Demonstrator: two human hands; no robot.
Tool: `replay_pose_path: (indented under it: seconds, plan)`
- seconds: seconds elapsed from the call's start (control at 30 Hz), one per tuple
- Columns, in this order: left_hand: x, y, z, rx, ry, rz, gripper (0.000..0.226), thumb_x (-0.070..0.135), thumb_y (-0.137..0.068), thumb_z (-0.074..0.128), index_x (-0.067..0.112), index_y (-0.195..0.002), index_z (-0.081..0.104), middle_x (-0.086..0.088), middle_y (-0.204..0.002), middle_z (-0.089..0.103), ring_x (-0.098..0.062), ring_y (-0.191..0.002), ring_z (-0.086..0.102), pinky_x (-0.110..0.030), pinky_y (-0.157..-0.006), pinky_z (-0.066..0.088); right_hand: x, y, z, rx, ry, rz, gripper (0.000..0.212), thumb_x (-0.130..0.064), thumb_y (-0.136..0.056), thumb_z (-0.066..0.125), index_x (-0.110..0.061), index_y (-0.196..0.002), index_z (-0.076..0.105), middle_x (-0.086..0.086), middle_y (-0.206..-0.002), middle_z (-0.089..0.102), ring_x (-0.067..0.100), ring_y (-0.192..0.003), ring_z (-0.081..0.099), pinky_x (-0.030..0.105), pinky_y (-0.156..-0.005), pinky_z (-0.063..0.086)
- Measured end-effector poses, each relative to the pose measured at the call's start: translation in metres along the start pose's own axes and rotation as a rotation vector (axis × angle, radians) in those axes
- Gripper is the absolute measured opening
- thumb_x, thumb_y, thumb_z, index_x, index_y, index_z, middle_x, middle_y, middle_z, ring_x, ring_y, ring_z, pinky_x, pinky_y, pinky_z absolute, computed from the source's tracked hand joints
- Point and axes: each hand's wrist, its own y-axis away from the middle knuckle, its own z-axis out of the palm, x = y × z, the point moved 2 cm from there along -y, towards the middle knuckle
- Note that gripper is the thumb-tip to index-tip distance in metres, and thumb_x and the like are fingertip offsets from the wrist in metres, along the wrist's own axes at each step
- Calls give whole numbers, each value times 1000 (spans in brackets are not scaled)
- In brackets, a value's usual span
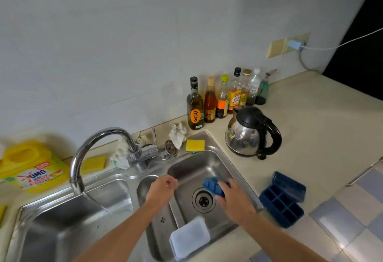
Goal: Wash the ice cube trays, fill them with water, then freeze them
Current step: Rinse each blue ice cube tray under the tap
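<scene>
Head view: washing looks under way, with filling and freezing still to come. The sink [207, 166] has two basins; the tap [99, 141] seems to run into the left one, and the right one shows a bare drain. On the counter [310, 137], just right of the sink, a dark blue ice cube tray [281, 202] sits with empty-looking compartments. The right hand [234, 197] grips a second tray [212, 186] above the right basin. The left hand [162, 188] hangs loosely curled, holding nothing visible.
</scene>
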Motion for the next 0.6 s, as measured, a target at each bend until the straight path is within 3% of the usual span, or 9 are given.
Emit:
replay_pose_path:
  seconds: [0.17,0.23,0.33,0.37,0.43,0.5,0.53,0.6]
  plan:
    - [4,-27,3,-16,-8,34,19,32,-101,54,22,-104,71,3,-93,68,-14,-90,62,-24,-79,40,-28,-23,-45,390,-190,-188,55,-43,-104,51,-24,-154,39,-3,-158,30,12,-140,38,33,-114,42]
    - [6,-32,5,-4,5,42,17,32,-101,56,22,-103,70,6,-93,66,-13,-91,61,-24,-79,40,-22,-24,-35,270,-83,-171,55,-42,-105,49,-24,-155,37,0,-160,28,15,-142,38,34,-115,41]
    - [5,-33,10,-46,-26,63,14,33,-101,57,25,-99,68,7,-97,68,-12,-97,64,-23,-80,43,-7,-19,2,-167,110,-44,52,-39,-107,45,-22,-155,33,7,-158,28,21,-137,41,36,-113,42]
    - [4,-33,11,-54,-31,64,14,34,-101,57,26,-99,68,8,-97,68,-12,-98,65,-23,-81,44,-5,-20,8,-153,86,-31,53,-41,-107,44,-23,-155,32,6,-157,28,21,-137,42,35,-113,42]
    - [5,-35,13,-48,-32,62,13,34,-101,57,27,-101,67,9,-98,69,-9,-94,65,-22,-80,44,-8,-28,4,44,-8,-48,56,-47,-106,43,-26,-157,31,1,-158,27,17,-140,40,32,-113,42]
    - [7,-38,17,-44,-54,51,14,33,-101,56,25,-106,67,9,-98,69,-3,-82,62,-17,-69,43,-7,-37,0,192,-77,-96,57,-49,-105,43,-29,-156,31,-2,-160,26,15,-142,38,32,-113,40]
    - [8,-38,20,-46,-56,42,14,33,-101,56,26,-107,67,9,-98,69,0,-77,60,-14,-64,41,-4,-39,2,169,-90,-101,56,-49,-105,44,-29,-156,32,-1,-159,27,16,-141,40,32,-112,41]
    - [13,-36,28,-38,-42,29,13,32,-101,56,26,-106,67,8,-100,71,-1,-79,63,-12,-65,43,6,-37,10,-54,-51,-41,53,-44,-105,47,-24,-153,37,3,-150,35,19,-131,49,34,-110,46]
